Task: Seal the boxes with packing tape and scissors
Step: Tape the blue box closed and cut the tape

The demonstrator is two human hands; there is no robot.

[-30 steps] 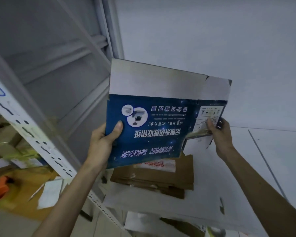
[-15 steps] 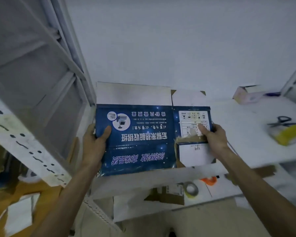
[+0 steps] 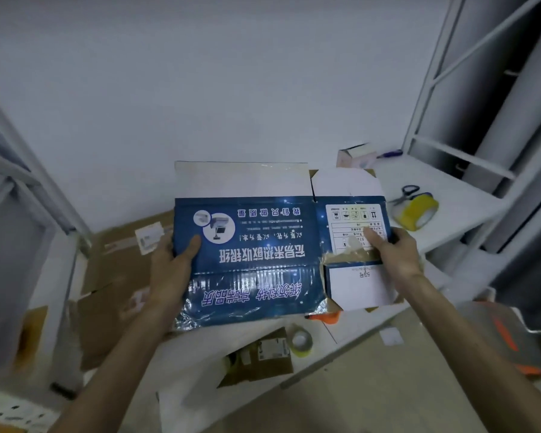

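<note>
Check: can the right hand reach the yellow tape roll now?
Probably, once freed: right hand grips the blue box; the tape roll sits close beside it on the table, nothing between.

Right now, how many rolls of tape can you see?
2. One yellow roll lies on the white table at right, beside the scissors; a second roll lies lower down, below the blue box. Others may be hidden.

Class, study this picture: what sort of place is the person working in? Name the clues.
Probably a packing or stock room: metal shelving, flattened brown cardboard beside the held blue box, and a yellow tape roll with scissors on the white table.
</note>
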